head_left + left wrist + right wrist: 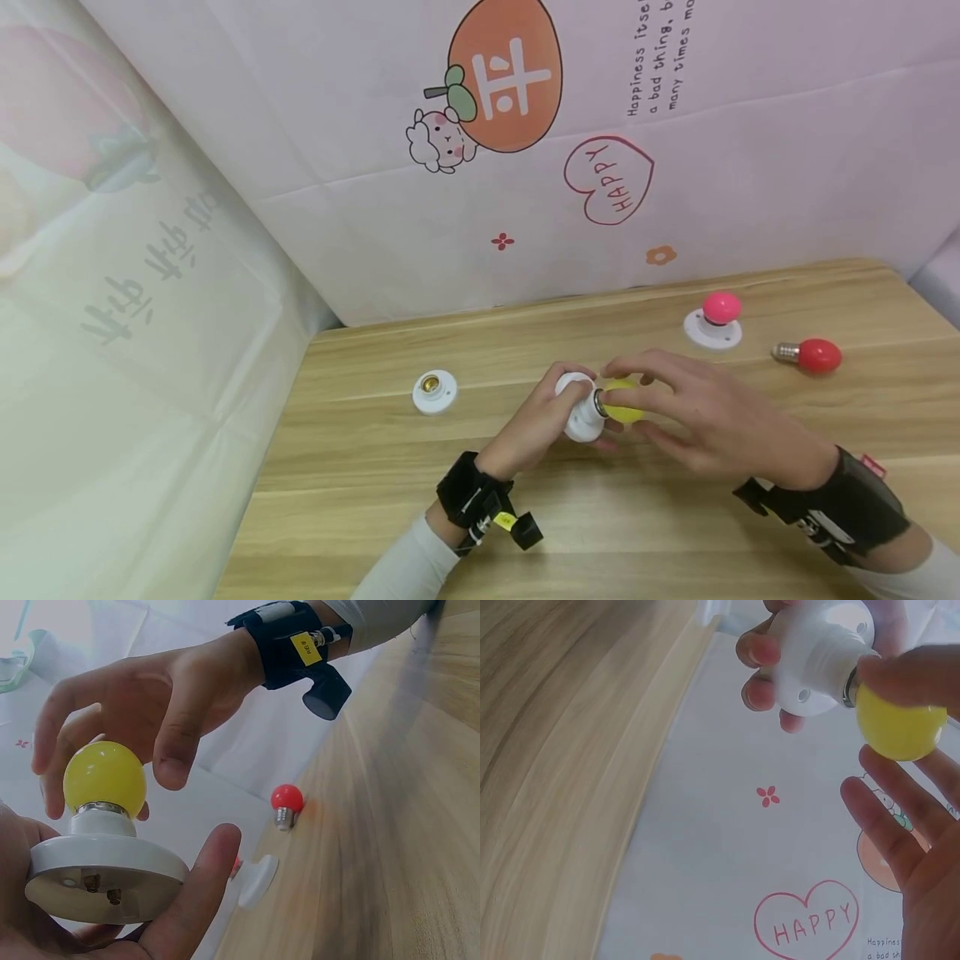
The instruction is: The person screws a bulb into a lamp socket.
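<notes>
My left hand [551, 412] grips a white round lamp holder [583, 421] by its base, raised over the table. A yellow light bulb [105, 780] sits in that holder's socket, with a narrow ring of its metal cap showing. Around the bulb, the fingers of my right hand [697, 408] are spread loosely. In the right wrist view the thumb [915, 675] overlaps the yellow glass, and the other fingers lie just below it. Whether they touch the glass, I cannot tell.
On the wooden table [360, 500], another white lamp holder [435, 403] stands at left with its socket bare. Toward the back right, a pink bulb [722, 307] sits in a third holder [712, 335]. A red bulb [819, 356] lies on its side nearby. A printed cloth [375, 242] hangs behind.
</notes>
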The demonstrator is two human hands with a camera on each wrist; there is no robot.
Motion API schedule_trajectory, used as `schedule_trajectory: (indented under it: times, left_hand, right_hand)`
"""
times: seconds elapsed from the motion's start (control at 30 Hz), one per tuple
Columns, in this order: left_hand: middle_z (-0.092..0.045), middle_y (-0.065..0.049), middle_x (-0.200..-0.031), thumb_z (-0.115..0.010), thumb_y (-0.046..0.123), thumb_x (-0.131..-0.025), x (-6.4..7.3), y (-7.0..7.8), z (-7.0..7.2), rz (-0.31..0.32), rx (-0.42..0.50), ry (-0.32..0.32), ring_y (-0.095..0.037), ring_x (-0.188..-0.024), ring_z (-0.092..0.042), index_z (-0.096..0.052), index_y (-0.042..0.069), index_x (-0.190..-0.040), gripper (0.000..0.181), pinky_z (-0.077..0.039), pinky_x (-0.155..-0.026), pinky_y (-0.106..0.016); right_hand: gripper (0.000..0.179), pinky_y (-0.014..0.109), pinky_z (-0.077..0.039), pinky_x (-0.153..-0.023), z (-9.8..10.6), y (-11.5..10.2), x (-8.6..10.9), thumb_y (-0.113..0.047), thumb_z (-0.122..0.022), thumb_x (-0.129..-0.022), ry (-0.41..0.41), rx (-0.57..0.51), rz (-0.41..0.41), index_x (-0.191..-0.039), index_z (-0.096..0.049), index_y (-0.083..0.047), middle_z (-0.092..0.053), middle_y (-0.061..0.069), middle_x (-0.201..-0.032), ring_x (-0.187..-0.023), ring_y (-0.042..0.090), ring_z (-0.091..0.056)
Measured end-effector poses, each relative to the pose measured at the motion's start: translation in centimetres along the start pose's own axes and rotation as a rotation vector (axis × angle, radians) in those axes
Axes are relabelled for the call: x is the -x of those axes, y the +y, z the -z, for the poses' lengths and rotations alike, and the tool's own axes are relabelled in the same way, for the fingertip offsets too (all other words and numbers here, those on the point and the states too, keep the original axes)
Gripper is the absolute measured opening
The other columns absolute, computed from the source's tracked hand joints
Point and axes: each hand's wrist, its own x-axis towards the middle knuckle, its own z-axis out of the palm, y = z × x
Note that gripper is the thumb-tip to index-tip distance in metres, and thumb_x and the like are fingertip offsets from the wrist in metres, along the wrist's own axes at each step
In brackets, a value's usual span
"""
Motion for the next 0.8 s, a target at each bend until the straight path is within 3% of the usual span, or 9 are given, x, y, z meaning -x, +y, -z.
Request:
schedule_trajectory:
  times: [0.07,0.13,0.27,0.37,0.6,0.8]
  left_hand:
    - [-0.063,-0.017,-0.107,-0.042,0.027,-0.104,-0.04,0.02,-0.04,0.005,0.000,0.000,-0.048,-0.101,-0.060,-0.033,0.003,-0.130,0.037,-0.058,-0.077,-0.049]
    - [-0.062,-0.017,-0.107,-0.042,0.026,-0.104,-0.07,0.04,-0.10,0.006,-0.001,0.002,-0.048,-0.100,-0.060,-0.034,0.004,-0.128,0.034,-0.058,-0.076,-0.049]
    - [-0.062,-0.017,-0.108,-0.042,0.025,-0.104,-0.02,0.07,-0.15,0.005,0.001,0.003,-0.045,-0.098,-0.062,-0.036,0.006,-0.126,0.030,-0.058,-0.077,-0.051]
    - [-0.063,-0.017,-0.108,-0.041,0.025,-0.104,-0.01,0.06,-0.15,-0.001,-0.001,0.001,-0.038,-0.094,-0.066,-0.036,0.009,-0.125,0.027,-0.057,-0.077,-0.052]
    - [-0.067,-0.018,-0.101,-0.041,0.027,-0.104,0.08,-0.08,-0.16,-0.015,-0.044,0.009,-0.041,-0.086,-0.067,-0.036,0.009,-0.126,0.028,-0.059,-0.077,-0.047]
    - [-0.066,-0.015,-0.101,-0.041,0.030,-0.104,0.11,-0.15,-0.14,-0.002,-0.084,0.029,-0.035,-0.079,-0.069,-0.038,0.011,-0.126,0.029,-0.060,-0.077,-0.043]
  right_hand:
    - [0.047,0.035,-0.059,-0.069,-0.08,0.04,0.06,-0.014,-0.071,-0.075,0.001,0.001,0.002,-0.121,-0.064,-0.015,-0.059,0.009,-0.124,-0.105,0.019,-0.056]
    - [0.044,0.034,-0.058,-0.068,-0.16,0.07,0.13,-0.013,-0.070,-0.075,0.006,0.003,0.002,-0.119,-0.065,-0.015,-0.060,0.008,-0.122,-0.103,0.018,-0.057]
    - [0.032,0.031,-0.058,-0.067,-0.34,0.14,0.29,-0.023,-0.065,-0.087,0.008,0.009,-0.014,-0.118,-0.065,-0.015,-0.060,0.005,-0.120,-0.100,0.016,-0.057]
    - [0.034,0.032,-0.058,-0.070,-0.43,0.16,0.41,-0.034,-0.058,-0.094,0.004,0.013,-0.041,-0.122,-0.064,-0.015,-0.060,0.002,-0.120,-0.101,0.013,-0.056]
    - [0.052,0.037,-0.059,-0.077,-0.47,0.15,0.47,-0.030,-0.080,-0.073,0.018,0.032,-0.079,-0.120,-0.065,-0.014,-0.061,-0.001,-0.117,-0.102,0.012,-0.058]
    - [0.053,0.034,-0.059,-0.075,-0.45,0.07,0.19,-0.035,-0.081,-0.072,0.051,0.035,-0.082,-0.117,-0.066,-0.012,-0.063,-0.002,-0.111,-0.098,0.011,-0.060]
